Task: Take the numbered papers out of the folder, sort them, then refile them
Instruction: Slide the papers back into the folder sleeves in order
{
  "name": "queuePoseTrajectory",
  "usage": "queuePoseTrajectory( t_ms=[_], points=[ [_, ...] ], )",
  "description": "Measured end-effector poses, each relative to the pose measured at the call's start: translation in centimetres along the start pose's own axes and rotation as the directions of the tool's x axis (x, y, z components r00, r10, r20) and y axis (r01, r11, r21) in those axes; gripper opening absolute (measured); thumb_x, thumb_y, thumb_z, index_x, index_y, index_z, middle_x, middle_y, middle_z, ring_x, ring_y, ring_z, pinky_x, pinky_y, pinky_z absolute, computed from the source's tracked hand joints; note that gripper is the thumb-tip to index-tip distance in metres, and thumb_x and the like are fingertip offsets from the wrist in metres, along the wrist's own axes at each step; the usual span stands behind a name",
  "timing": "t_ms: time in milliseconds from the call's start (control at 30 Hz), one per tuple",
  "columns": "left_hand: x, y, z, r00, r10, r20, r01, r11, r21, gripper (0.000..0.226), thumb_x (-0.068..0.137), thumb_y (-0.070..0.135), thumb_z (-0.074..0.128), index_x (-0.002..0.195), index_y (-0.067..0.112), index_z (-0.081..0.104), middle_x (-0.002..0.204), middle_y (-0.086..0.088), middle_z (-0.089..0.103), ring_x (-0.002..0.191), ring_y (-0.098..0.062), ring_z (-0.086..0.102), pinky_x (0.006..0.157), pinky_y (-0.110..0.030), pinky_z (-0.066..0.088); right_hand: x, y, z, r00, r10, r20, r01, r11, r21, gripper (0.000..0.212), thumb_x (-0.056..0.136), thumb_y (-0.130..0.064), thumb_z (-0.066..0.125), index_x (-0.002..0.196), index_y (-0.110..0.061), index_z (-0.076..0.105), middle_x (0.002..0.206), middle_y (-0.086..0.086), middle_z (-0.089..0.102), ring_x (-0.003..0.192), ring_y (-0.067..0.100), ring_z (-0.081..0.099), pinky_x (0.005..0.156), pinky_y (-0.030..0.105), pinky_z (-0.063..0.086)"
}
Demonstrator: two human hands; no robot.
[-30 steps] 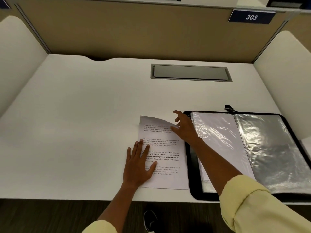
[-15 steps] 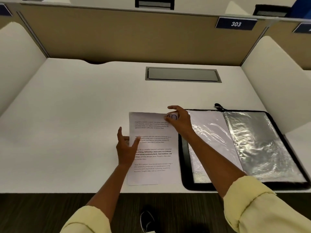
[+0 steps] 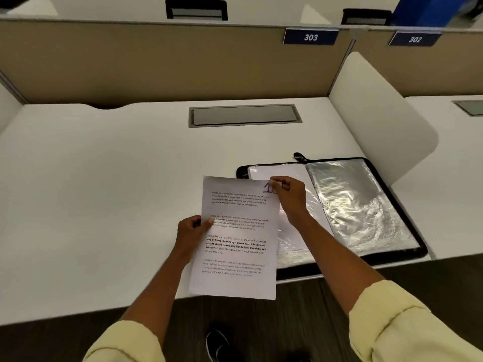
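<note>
**Q:** Head view, centre of the frame: what is held, and where?

**R:** A printed sheet [image 3: 236, 239] is held lifted over the near edge of the desk [image 3: 104, 178], its lower edge hanging past the desk front. A handwritten number in purple is seen at its upper right corner, partly hidden by fingers; only a "1" can be read with certainty. Whether more sheets lie behind it cannot be told.

**Q:** How are the hands placed?

**R:** The sheet's left edge is pinched by the left hand [image 3: 192, 231], thumb on the printed face and the other fingers curled behind. The upper right corner is pinched by the right hand [image 3: 288, 195], fingers curled over the top. Both forearms are stretched forward from yellow sleeves at the bottom of the frame.

**Q:** And the folder?

**R:** The folder [image 3: 407, 246] is lying open to the right of centre, black-rimmed, with shiny clear sleeves [image 3: 358, 205]; paper appears to remain in the left-hand sleeve.

**Q:** How should this step be done well?

**R:** In judgement, removal and sorting are under way. The corner number should be uncovered and read in full before the sheet is laid down, and the sheet should be kept flat between both grips so that it is not creased. A spot on the bare desk left of the folder would be suitable for it, with the number left visible
</note>
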State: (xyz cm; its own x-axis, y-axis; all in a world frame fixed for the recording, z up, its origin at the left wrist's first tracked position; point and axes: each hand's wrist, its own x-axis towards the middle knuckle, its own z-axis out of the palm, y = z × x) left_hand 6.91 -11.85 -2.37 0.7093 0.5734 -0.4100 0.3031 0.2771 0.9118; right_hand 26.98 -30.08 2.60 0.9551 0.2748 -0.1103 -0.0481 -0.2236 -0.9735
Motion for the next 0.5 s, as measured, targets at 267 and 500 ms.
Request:
queuePoseTrajectory(
  t_ms=[267, 500],
  points=[
    [-1.7, 0.2, 5.8, 0.999, 0.018, 0.035, -0.019, 0.999, 0.046, 0.016, 0.089, 0.017, 0.071, 0.095, 0.002, 0.070, 0.090, -0.015, 0.075, 0.085, -0.037, 0.072, 0.080, -0.051, 0.059, -1.0, 1.7, -8.6, 0.988, 0.083, -0.131, -0.076, 0.996, 0.054, 0.013, 0.091, -0.011, 0.068, 0.104, -0.013, 0.072, 0.089, 0.002, 0.077, 0.085, 0.015, 0.074, 0.081, 0.037, 0.060],
    [-3.5, -0.4, 14.1, 0.999, -0.038, -0.015, 0.035, 0.988, -0.150, 0.014, 0.087, 0.010, 0.071, 0.100, 0.008, 0.070, 0.103, -0.015, 0.073, 0.094, -0.032, 0.070, 0.086, -0.046, 0.057, -3.4, 4.6, -17.0, 0.960, 0.224, -0.171, -0.211, 0.973, 0.089, 0.006, 0.095, -0.025, 0.064, 0.093, -0.029, 0.069, 0.096, 0.001, 0.074, 0.091, 0.022, 0.068, 0.077, 0.037, 0.052]
  ],
)
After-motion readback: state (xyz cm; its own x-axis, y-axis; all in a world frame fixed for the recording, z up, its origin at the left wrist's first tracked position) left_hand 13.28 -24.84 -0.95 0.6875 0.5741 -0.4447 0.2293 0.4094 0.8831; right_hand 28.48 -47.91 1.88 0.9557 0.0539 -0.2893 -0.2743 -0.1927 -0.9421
